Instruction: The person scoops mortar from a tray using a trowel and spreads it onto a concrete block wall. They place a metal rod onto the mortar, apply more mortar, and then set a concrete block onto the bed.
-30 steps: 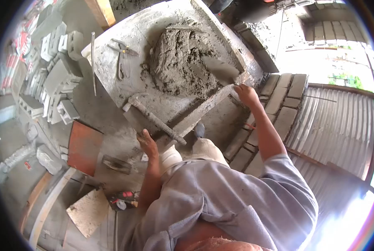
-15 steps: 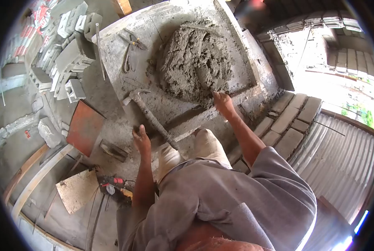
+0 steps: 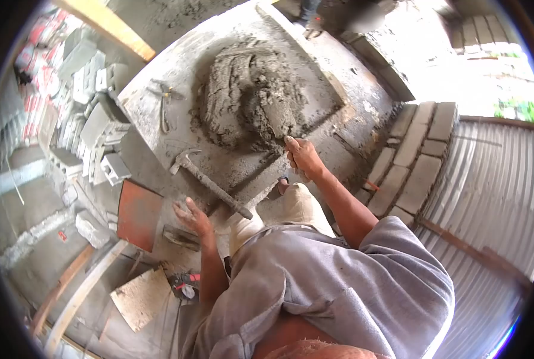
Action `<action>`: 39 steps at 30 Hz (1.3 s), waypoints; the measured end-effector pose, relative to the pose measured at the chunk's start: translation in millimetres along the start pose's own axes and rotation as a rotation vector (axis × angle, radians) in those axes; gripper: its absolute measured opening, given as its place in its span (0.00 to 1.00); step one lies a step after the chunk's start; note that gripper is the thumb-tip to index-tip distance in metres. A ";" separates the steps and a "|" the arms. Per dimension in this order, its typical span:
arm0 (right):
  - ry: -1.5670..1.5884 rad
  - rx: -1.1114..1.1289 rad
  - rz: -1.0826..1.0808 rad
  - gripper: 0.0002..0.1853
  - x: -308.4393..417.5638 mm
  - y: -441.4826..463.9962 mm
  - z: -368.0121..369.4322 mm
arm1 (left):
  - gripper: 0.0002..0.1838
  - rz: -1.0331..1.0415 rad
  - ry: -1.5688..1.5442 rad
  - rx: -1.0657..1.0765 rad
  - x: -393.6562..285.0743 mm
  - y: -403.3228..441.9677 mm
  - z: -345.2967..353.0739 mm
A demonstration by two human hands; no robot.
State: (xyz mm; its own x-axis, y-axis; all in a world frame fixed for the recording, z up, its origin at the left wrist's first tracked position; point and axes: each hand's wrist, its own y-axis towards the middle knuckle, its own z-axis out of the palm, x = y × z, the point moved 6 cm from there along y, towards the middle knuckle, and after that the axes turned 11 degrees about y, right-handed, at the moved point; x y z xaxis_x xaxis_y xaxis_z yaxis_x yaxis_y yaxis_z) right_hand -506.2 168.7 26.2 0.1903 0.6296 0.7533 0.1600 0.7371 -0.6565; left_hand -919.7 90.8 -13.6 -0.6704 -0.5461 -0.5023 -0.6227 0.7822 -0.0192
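My right hand (image 3: pixel 304 157) is closed around the handle of a trowel, at the near edge of a heap of wet mortar (image 3: pixel 225 90). The mortar-smeared trowel blade (image 3: pixel 277 117) lies against the heap; its handle is mostly hidden by my fingers. Dusty with grey, my left hand (image 3: pixel 193 218) is held out with its fingers apart and nothing in it. Between my hands, a claw hammer (image 3: pixel 213 186) lies across the near side of the mixing board (image 3: pixel 141 119), its handle end close to my knee. Pliers (image 3: pixel 166 93) rest farther up the board.
Hollow concrete blocks (image 3: pixel 102 122) are piled at the left. A reddish board (image 3: pixel 138 215) and a pale square board (image 3: pixel 140 298) lie by my left side. To the right are a low block wall (image 3: pixel 412 143) and corrugated sheets (image 3: pixel 476 185). Another person's leg (image 3: pixel 309 11) shows at the top.
The view has shifted. My left hand has spread its fingers. My right hand has drawn the trowel slightly toward the near side of the heap, and mortar shows on the blade.
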 end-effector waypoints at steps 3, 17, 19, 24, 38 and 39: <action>-0.144 -0.063 -0.054 0.23 19.7 -31.5 -12.8 | 0.32 0.266 -0.259 0.099 -77.6 16.7 -14.9; -0.171 -0.721 -0.490 0.20 -138.5 -281.6 -137.0 | 0.26 0.978 -0.267 0.647 -252.2 -35.8 48.7; -0.587 -0.796 -0.358 0.19 -211.2 -302.3 -162.0 | 0.29 1.049 -0.114 0.651 -249.3 -57.2 56.6; 0.735 -1.056 0.130 0.20 -322.6 -423.2 -215.9 | 0.31 1.097 -0.026 0.895 -224.8 -136.1 79.8; 0.801 -1.467 0.248 0.24 -523.5 -651.8 -336.7 | 0.29 1.253 0.124 1.182 -185.1 -370.4 90.4; 0.383 -1.570 0.340 0.22 -513.8 -666.7 -351.5 | 0.29 1.220 0.060 1.243 -190.3 -384.3 88.1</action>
State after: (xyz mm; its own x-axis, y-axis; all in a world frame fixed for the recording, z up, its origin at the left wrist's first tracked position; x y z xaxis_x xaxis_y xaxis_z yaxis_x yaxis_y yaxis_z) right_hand -370.2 -732.6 63.0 0.5936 0.4314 0.6794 0.7803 -0.5151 -0.3547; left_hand -517.3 -79.5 13.2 -0.5100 0.4953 -0.7033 0.8436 0.4478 -0.2964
